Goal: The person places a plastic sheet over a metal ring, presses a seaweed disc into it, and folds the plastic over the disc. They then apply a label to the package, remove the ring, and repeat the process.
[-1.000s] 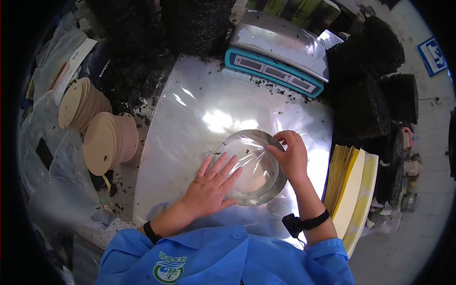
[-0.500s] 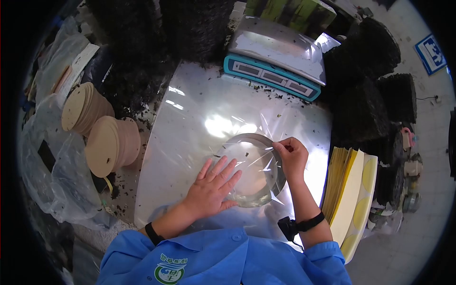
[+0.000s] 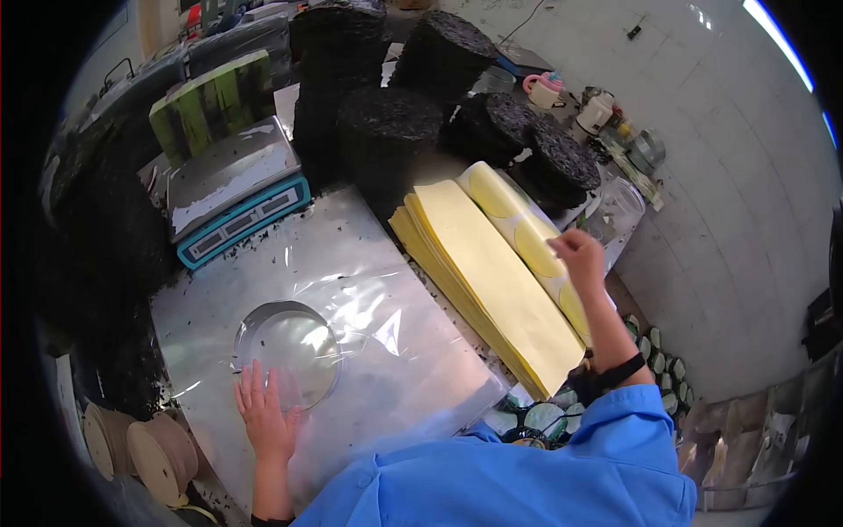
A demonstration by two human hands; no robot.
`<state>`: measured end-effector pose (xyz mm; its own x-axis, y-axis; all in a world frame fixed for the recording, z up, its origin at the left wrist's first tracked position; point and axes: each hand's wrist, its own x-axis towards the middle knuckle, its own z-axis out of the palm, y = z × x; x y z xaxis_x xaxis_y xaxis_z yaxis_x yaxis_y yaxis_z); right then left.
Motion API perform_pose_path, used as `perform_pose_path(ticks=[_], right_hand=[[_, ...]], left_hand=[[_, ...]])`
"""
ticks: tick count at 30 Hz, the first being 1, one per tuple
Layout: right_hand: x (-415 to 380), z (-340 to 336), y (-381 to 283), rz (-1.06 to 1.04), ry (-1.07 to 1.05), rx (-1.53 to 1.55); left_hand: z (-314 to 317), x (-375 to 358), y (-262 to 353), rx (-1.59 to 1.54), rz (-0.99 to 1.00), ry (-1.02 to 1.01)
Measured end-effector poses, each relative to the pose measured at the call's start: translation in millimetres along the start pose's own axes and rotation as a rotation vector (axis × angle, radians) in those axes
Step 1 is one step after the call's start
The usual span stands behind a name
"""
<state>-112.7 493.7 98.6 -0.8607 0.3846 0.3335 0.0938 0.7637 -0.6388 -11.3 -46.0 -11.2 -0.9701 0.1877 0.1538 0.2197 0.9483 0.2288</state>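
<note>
My left hand (image 3: 266, 417) lies flat with its fingers spread on clear plastic film (image 3: 386, 329), at the near left edge of a round metal ring (image 3: 279, 307) on the work surface. A pale disc shows inside the ring under the film. Out to the right, my right hand (image 3: 581, 261) is closed with fingers curled together, over a pale roll of round yellow stickers (image 3: 536, 241). Whether anything is between its fingertips I cannot make out. A stack of yellow paper sheets (image 3: 483, 294) lies along the roll's left side.
A teal digital scale (image 3: 241, 224) stands at the back left. Dark pressed round stacks (image 3: 386, 132) fill the far side. Two spools (image 3: 158, 452) are at the lower left. Green-and-white round items (image 3: 544, 420) sit below the yellow sheets. Dark flakes are scattered near the scale.
My right hand has left the film at the ring's right edge and moved right to the sticker roll. My left hand stays on the film. The view has turned right.
</note>
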Motion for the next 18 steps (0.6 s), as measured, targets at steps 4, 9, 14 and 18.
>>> perform_pose_path(ticks=[4,9,14,18], right_hand=[[70,-120,62,0.104,0.329,-0.292],[129,-169,102,0.233,0.380,-0.507],[155,-155,127,0.193,0.310,-0.854],[164,-148,150,0.196,0.183,-0.828]], left_hand=[[-21,1,9,0.004,-0.024,-0.036],[-78,-28,14,0.195,-0.159,0.034],[-102,-99,-47,0.336,-0.329,0.138],[-98,-163,-139,0.601,-0.499,0.204]])
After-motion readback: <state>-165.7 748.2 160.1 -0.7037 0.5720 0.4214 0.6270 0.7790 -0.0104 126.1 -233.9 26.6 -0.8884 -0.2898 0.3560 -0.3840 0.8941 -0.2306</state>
